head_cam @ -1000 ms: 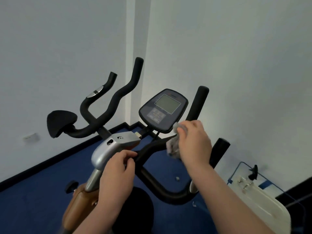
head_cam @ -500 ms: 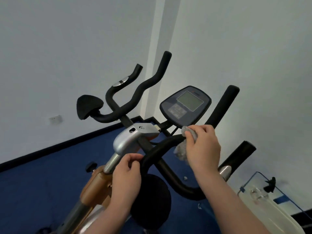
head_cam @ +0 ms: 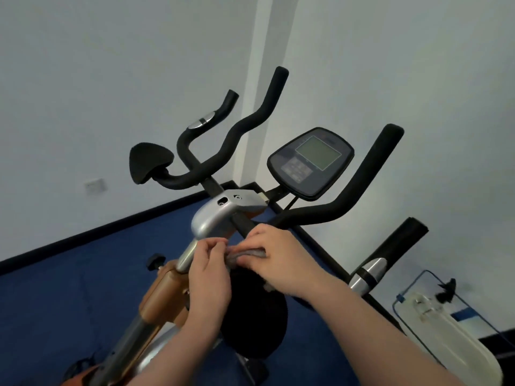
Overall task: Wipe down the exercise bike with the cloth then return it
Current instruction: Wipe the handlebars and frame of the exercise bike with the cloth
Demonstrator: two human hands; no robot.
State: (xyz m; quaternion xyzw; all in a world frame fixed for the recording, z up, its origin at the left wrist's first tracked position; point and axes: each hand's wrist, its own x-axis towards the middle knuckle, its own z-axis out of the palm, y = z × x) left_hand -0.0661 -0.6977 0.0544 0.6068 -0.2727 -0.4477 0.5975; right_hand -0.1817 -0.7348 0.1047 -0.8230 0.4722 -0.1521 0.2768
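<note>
- Since 0.5 s ago, the right hand (head_cam: pixel 281 260) leaves the black handlebar (head_cam: pixel 315 214) and brings the grey cloth (head_cam: pixel 245 253) down to the left hand (head_cam: pixel 207 270), which lets go of the bar.
- Head view: both hands pinch the bunched cloth between them, just below the silver stem cover (head_cam: pixel 214 215), probably refolding it for a cleaner face.
- The console (head_cam: pixel 310 162) sits above, untouched.

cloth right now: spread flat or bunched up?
Bunched. The grey cloth shows only as a narrow rolled strip, pinched between the left hand and right hand, above the black pad.
</note>
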